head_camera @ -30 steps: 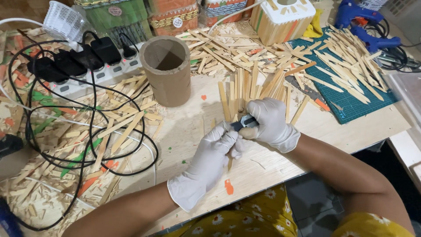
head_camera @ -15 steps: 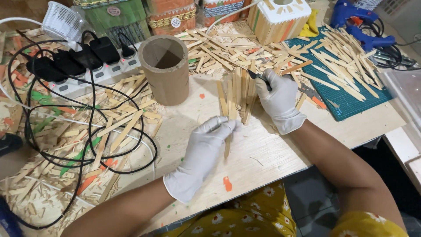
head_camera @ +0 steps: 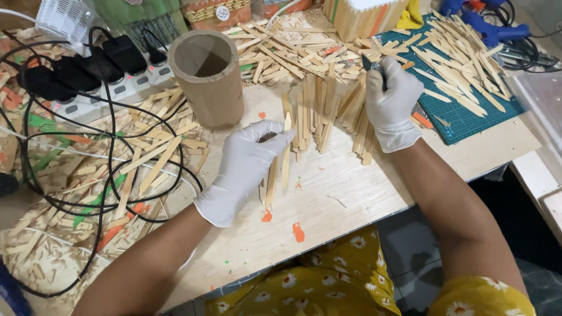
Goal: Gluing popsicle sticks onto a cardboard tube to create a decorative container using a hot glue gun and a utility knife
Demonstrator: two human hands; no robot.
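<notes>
From my head camera, my left hand (head_camera: pixel 246 161) pinches a wooden stick (head_camera: pixel 286 153) between thumb and fingers, pressing it flat to the table (head_camera: pixel 351 193) so it lies straight beside the row of sticks (head_camera: pixel 319 111) just to its right. My right hand (head_camera: pixel 391 99) is closed around a small dark tool (head_camera: pixel 369 62), raised over the far end of that row, near the green mat (head_camera: pixel 468 111); I judge the tight grip is for control of the tip. A cardboard tube (head_camera: pixel 208 76) stands upright just beyond my left hand, within easy reach. Most of the tool is buried in my glove, so I cannot tell what kind it is. Loose sticks and cables (head_camera: pixel 88 152) clutter the far left, partly cut off.
</notes>
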